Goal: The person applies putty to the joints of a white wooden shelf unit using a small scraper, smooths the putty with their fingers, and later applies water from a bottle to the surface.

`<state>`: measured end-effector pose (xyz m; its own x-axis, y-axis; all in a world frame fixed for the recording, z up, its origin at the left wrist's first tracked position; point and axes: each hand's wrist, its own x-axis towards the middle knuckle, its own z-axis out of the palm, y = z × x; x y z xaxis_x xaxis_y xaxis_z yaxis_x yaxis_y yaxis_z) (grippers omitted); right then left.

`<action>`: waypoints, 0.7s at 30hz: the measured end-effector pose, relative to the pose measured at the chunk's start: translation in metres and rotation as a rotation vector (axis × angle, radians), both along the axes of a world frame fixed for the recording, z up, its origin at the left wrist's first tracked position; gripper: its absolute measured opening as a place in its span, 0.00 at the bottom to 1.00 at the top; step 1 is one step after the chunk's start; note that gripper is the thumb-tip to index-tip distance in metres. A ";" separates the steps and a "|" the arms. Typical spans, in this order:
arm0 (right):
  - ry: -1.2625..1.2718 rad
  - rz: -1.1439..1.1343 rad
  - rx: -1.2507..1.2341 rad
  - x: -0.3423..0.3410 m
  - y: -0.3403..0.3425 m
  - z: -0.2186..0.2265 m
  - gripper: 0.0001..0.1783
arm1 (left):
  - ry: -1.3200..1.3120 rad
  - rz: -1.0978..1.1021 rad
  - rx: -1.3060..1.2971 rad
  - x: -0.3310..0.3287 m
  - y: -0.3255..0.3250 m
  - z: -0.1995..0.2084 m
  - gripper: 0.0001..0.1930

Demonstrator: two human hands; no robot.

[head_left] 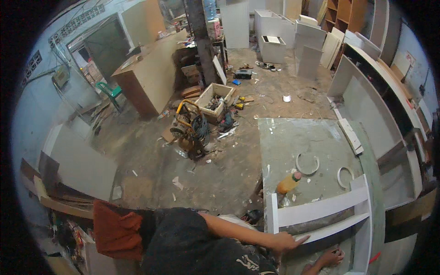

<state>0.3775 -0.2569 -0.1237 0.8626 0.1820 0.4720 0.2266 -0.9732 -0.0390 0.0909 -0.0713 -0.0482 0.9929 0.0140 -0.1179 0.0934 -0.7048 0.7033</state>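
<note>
A white wooden frame (321, 208) with two long slats lies on the near end of a grey table top (293, 142). My left hand (286, 240) reaches in from the lower left and grips the near slat at its left end, one finger stretched along it. My right hand (331, 257) rests on the table inside the frame, just below that slat. Its fingers are curled, and whether they pinch something small is unclear. An orange bottle with a pink cap (288, 183) lies on the table just beyond the frame's left post.
Two loose white strip coils (307, 164) (344, 176) and a white bar (350, 133) lie on the table. A yellow compressor (188, 128), an open tool crate (214, 98), white cabinets (275, 27) and a curved shelf unit (366, 105) stand around the littered floor.
</note>
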 end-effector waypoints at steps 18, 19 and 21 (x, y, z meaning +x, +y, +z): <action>-0.055 0.012 0.005 0.013 -0.013 -0.024 0.11 | 0.195 -0.054 -0.140 -0.013 0.021 0.070 0.86; -0.037 -0.008 0.015 0.004 -0.006 -0.015 0.11 | 0.189 -0.046 -0.145 -0.014 0.023 0.073 0.86; -0.004 -0.049 0.035 -0.014 0.008 0.004 0.11 | 0.188 -0.044 -0.145 -0.017 0.025 0.077 0.86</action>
<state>0.3638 -0.2485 -0.1194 0.8681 0.1228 0.4809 0.1790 -0.9812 -0.0726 0.0743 -0.0467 0.0284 0.9525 -0.0597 -0.2985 0.2037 -0.6037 0.7707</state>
